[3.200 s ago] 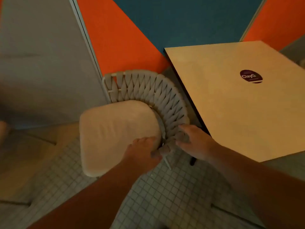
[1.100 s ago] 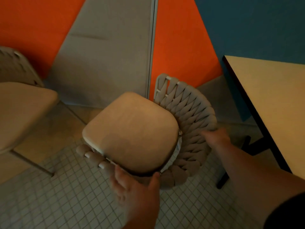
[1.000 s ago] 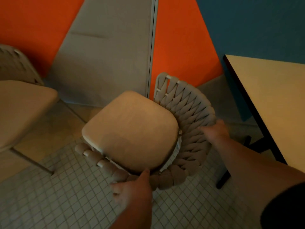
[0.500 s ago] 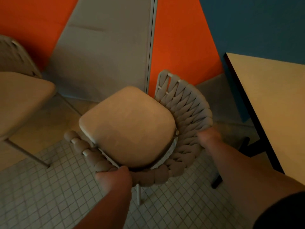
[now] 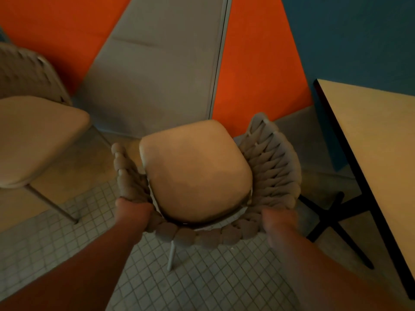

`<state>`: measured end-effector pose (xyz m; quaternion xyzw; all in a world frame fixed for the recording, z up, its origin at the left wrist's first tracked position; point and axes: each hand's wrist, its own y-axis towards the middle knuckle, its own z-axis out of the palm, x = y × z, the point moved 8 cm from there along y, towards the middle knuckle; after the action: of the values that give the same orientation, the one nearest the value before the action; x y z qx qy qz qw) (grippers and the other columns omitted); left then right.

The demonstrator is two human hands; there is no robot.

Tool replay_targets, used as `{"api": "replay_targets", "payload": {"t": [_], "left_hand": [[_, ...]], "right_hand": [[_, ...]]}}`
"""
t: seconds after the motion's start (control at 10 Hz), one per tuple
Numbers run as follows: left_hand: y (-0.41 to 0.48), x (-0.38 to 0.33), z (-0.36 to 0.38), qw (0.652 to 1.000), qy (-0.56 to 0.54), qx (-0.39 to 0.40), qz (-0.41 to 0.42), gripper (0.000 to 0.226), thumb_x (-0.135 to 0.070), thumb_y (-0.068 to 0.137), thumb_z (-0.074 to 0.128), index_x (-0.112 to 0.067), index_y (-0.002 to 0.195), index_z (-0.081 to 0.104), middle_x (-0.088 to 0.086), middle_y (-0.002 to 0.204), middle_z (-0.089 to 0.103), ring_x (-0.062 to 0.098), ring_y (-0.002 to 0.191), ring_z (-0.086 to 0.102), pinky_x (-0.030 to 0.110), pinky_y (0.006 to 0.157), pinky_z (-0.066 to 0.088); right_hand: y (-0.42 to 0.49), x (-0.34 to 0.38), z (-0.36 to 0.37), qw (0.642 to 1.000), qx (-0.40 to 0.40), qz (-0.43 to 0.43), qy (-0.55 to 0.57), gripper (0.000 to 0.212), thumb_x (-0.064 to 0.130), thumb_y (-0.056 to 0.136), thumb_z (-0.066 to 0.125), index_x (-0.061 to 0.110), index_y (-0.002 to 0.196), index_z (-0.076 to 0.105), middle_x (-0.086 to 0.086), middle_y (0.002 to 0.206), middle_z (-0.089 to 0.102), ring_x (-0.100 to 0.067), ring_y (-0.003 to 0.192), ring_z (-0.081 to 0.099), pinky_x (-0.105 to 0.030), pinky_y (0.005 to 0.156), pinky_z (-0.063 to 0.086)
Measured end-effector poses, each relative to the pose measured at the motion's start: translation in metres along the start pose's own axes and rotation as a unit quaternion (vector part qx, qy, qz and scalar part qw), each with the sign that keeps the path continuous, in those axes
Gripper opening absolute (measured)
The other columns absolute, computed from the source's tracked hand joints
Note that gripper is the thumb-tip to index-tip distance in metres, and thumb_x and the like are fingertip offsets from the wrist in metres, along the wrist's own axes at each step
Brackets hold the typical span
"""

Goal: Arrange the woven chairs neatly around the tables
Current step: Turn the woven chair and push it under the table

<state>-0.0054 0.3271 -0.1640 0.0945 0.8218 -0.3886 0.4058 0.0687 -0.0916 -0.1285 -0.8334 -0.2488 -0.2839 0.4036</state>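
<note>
I've got the woven chair (image 5: 272,173) by its curved back, one hand on each side. My left hand (image 5: 132,213) is wrapped around the thick braided rim where the back curls toward the arm, and my right hand (image 5: 279,222) is clamped on the rim at the opposite side, a bit blurred, so I can't make out each finger. Both hands are closed on the weave, set wide apart, and that's on purpose: a grip on both ends of the curve lets me steer the chair, not just drag it.

The seat cushion (image 5: 195,173) sits straight ahead of me, between my hands and beyond them, facing away toward the wall panels (image 5: 157,63). One pale leg (image 5: 171,254) shows below the rim, between my forearms, over the tiled floor (image 5: 202,277). I can't tell whether the legs are all planted or if I've got it slightly lifted.

The table (image 5: 377,153) is off past my right hand, its dark base (image 5: 332,212) near the chair's right flank but not touching. So the chair isn't facing the table yet; I reckon it needs turning and tucking in toward that edge. I'd watch the table's foot as I swing it.

Beyond my left hand, well apart, stands a second chair (image 5: 33,135) with its own cushion, probably waiting its turn.
</note>
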Motion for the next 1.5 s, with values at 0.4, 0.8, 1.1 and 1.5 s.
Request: {"api": "replay_targets", "payload": {"t": [0.4, 0.8, 1.1, 1.5], "left_hand": [[0.041, -0.057, -0.004, 0.992, 0.074, 0.075, 0.070, 0.081, -0.016, 0.056, 0.081, -0.005, 0.128, 0.047, 0.019, 0.114, 0.061, 0.033, 0.092, 0.063, 0.044, 0.067, 0.057], [-0.162, -0.024, 0.125, 0.663, 0.572, 0.250, 0.413, 0.079, -0.087, 0.073, 0.040, -0.034, 0.130, 0.050, -0.008, 0.132, 0.054, 0.022, 0.123, 0.049, 0.043, 0.103, 0.035], [-0.155, -0.030, 0.139, 0.642, 0.596, 0.233, 0.423, 0.047, -0.074, 0.082, 0.054, -0.028, 0.078, 0.045, -0.007, 0.089, 0.064, 0.016, 0.083, 0.063, 0.029, 0.067, 0.037], [-0.150, -0.023, 0.140, 0.613, 0.599, 0.260, 0.444, 0.045, -0.073, 0.084, 0.051, -0.029, 0.089, 0.056, -0.007, 0.076, 0.054, 0.016, 0.072, 0.054, 0.031, 0.066, 0.041]], "right_hand": [[-0.032, -0.028, 0.020, 0.998, 0.021, 0.028, 0.052, 0.022, 0.012, 0.083, 0.073, -0.002, 0.098, 0.065, -0.022, 0.097, 0.069, -0.039, 0.083, 0.069, -0.055, 0.076, 0.060], [0.008, 0.057, -0.015, 0.691, 0.187, -0.376, -0.588, 0.147, 0.105, 0.037, 0.049, 0.031, 0.159, 0.012, 0.002, 0.167, -0.008, -0.023, 0.151, -0.017, -0.047, 0.123, 0.006], [0.021, 0.063, 0.017, 0.568, 0.249, -0.426, -0.659, 0.118, 0.109, 0.033, 0.045, 0.051, 0.136, 0.049, 0.020, 0.137, 0.055, -0.013, 0.125, 0.050, -0.037, 0.110, 0.036], [0.012, 0.055, 0.007, 0.624, 0.241, -0.413, -0.618, 0.109, 0.100, 0.037, 0.060, 0.043, 0.131, 0.059, 0.018, 0.132, 0.059, -0.011, 0.122, 0.053, -0.031, 0.108, 0.041]]}}
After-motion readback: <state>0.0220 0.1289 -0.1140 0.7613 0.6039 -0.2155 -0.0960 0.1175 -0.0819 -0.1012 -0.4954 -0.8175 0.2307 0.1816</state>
